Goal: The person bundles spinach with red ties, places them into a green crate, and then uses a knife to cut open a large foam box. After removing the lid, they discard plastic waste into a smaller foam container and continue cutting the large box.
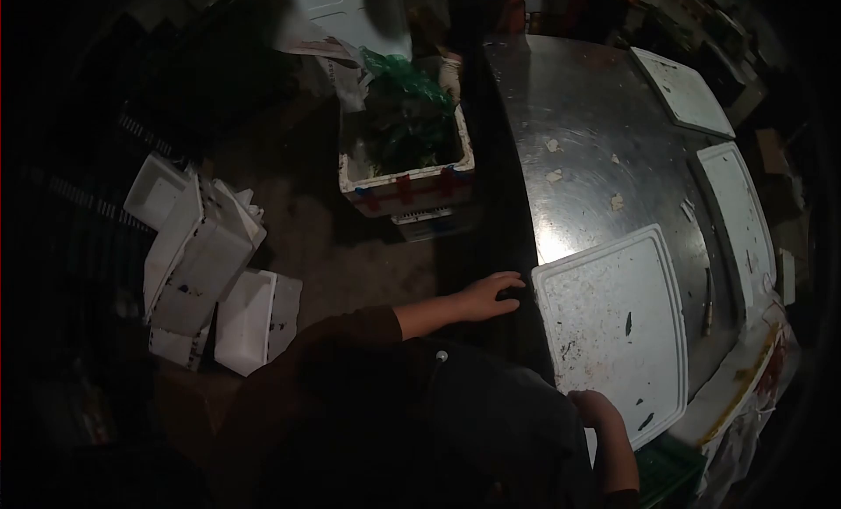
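Note:
A large white foam lid [604, 325] with a raised rim lies on the near end of the metal table, dirt specks and dark green leaf scraps on its face. My left hand [492, 297] is just off the lid's left edge, its fingers spread, holding nothing. At the lid's near left edge, my right hand [594, 409] has its fingers curled round the rim; the fingertips are partly hidden.
A foam box [407, 178] with dark leafy contents and green plastic [405, 75] stands ahead; another person's gloved hand [450, 78] is at it. Foam boxes [197, 255] are piled left. White scraps and more lids [685, 93] lie on the metal table [583, 106].

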`<state>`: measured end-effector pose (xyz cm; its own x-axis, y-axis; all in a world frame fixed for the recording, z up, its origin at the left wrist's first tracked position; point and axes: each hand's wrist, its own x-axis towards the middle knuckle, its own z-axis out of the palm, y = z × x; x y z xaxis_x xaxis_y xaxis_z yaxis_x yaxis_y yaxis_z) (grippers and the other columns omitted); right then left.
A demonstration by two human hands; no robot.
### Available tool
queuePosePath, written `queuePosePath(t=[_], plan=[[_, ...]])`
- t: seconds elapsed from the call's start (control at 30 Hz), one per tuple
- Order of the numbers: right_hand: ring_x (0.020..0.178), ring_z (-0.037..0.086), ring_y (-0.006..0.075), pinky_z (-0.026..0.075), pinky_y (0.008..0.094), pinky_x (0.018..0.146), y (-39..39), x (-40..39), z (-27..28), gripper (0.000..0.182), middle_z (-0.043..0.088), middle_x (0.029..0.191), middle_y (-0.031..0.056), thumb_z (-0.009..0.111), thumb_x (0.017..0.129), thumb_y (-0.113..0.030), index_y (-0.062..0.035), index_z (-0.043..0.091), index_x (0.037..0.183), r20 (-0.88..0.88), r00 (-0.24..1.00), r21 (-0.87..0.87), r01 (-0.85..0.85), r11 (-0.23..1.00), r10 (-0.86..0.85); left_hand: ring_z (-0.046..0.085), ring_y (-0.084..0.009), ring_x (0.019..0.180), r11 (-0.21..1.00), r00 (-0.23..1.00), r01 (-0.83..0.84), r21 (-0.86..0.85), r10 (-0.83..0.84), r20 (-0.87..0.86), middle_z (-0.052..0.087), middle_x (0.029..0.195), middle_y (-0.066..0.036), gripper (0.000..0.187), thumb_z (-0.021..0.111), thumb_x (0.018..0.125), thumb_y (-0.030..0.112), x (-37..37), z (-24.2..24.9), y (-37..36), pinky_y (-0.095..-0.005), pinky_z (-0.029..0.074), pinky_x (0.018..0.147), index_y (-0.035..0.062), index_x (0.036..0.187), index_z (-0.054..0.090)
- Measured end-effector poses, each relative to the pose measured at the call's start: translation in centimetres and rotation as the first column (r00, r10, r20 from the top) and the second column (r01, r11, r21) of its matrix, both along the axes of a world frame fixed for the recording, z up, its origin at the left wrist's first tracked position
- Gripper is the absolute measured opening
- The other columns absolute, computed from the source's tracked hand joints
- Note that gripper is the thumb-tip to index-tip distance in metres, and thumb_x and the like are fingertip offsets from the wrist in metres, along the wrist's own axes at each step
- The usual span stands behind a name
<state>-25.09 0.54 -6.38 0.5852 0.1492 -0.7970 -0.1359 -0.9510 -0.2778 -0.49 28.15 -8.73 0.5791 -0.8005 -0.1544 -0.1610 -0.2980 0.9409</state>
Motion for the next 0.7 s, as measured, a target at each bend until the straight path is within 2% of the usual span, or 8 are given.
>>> queuePosePath(t=[0.07,0.2,0.27,0.33,0.4,0.47,0.6,0.7], plan=[[0.087,0.061,0.0342,0.049,0.0407,0.076,0.2,0.2,0.7,0.026,0.065,0.088,0.0162,0.061,0.072,-0.028,-0.0091,0.066,0.090,0.003,0.999,0.048,0.043,0.998,-0.044,0.051,-0.0264,0.112,0.996,0.994,-0.076,0.051,0.080,-0.081,0.038,0.135,-0.014,0.048,0.061,0.082,0.030,-0.1,-1.8,2.0,-0.0345,0.044,0.092,0.0083,0.123,0.051],[0.088,0.061,0.0341,0.049,0.0405,0.076,-0.4,-0.7,-0.1,0.025,0.065,0.089,0.0163,0.061,0.072,-0.026,-0.0090,0.066,0.089,-0.019,0.992,0.069,0.129,0.989,-0.128,0.057,-0.0233,0.098,0.955,0.939,-0.222,0.197,0.264,-0.221,0.042,0.130,-0.014,0.044,0.061,0.082,0.030,-0.8,-3.3,6.3,-0.0333,0.048,0.083,0.0077,0.119,0.054],[0.088,0.062,0.0339,0.049,0.0401,0.075,-0.9,-1.3,-1.0,0.025,0.065,0.088,0.0165,0.063,0.071,-0.027,-0.0086,0.066,0.087,0.007,0.965,0.140,0.257,0.956,-0.260,0.059,-0.0212,0.093,0.898,0.866,-0.344,0.275,0.416,-0.277,0.051,0.119,-0.015,0.041,0.061,0.082,0.029,-1.4,-5.0,8.1,-0.0322,0.048,0.078,0.0068,0.115,0.056],[0.087,0.062,0.0338,0.049,0.0397,0.075,-0.3,-0.6,0.5,0.026,0.065,0.088,0.0166,0.065,0.070,-0.028,-0.0081,0.066,0.087,-0.008,0.965,0.139,0.261,0.955,-0.262,0.059,-0.0197,0.089,0.890,0.849,-0.379,0.254,0.443,-0.287,0.055,0.111,-0.014,0.040,0.061,0.082,0.028,-2.1,-7.5,9.8,-0.0311,0.048,0.076,0.0065,0.114,0.057],[0.087,0.062,0.0337,0.049,0.0394,0.074,-0.3,-0.5,0.9,0.027,0.065,0.088,0.0167,0.066,0.069,-0.029,-0.0077,0.066,0.086,-0.019,0.964,0.141,0.267,0.953,-0.267,0.059,-0.0182,0.086,0.881,0.834,-0.412,0.233,0.468,-0.293,0.059,0.103,-0.013,0.039,0.061,0.082,0.028,-2.7,-7.3,10.2,-0.0300,0.048,0.074,0.0062,0.114,0.057],[0.086,0.062,0.0337,0.049,0.0387,0.074,-0.6,-0.8,0.2,0.031,0.065,0.086,0.0170,0.068,0.067,-0.031,-0.0066,0.066,0.086,-0.047,0.933,0.179,0.360,0.915,-0.358,0.058,-0.0161,0.079,0.869,0.847,-0.431,0.243,0.483,-0.222,0.063,0.091,-0.010,0.037,0.061,0.081,0.027,-3.2,-7.0,10.4,-0.0289,0.047,0.070,0.0055,0.112,0.058],[0.086,0.062,0.0338,0.049,0.0385,0.074,-1.0,-1.1,-0.4,0.033,0.065,0.086,0.0174,0.069,0.065,-0.032,-0.0062,0.065,0.085,-0.045,0.943,0.233,0.330,0.915,-0.328,0.058,-0.0158,0.075,0.867,0.841,-0.408,0.286,0.478,-0.252,0.063,0.091,-0.010,0.036,0.062,0.081,0.026,-3.0,-5.8,9.8,-0.0285,0.047,0.067,0.0052,0.110,0.059],[0.086,0.062,0.0340,0.049,0.0389,0.074,-0.7,-0.9,0.4,0.034,0.065,0.086,0.0178,0.071,0.063,-0.032,-0.0060,0.065,0.085,-0.013,0.947,0.204,0.316,0.926,-0.321,0.058,-0.0165,0.079,0.870,0.834,-0.400,0.288,0.475,-0.279,0.063,0.092,-0.010,0.035,0.062,0.081,0.026,-3.0,-4.8,9.3,-0.0289,0.047,0.070,0.0051,0.108,0.060]])
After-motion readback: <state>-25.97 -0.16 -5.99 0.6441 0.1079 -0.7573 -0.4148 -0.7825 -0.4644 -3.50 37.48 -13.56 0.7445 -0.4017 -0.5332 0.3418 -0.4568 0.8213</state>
